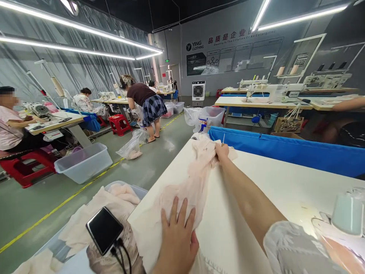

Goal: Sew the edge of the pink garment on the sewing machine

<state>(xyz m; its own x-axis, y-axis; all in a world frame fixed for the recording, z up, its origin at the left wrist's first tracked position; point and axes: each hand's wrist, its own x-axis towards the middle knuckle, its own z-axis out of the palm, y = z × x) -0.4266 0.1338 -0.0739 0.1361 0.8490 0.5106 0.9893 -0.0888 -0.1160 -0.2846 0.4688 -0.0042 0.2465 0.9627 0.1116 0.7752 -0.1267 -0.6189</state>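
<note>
While your left hand (177, 236) lies spread on the pale fabric (188, 185), your right hand (222, 152) grips its far end.

The head camera looks from above and behind the left hand (178, 236) and right hand (221, 152), facing forward and down over the desk (285, 186). The left hand is nearer the lens. Beyond the hands, the view reaches across the floor (159, 161) to the far wall (216, 82).
</note>
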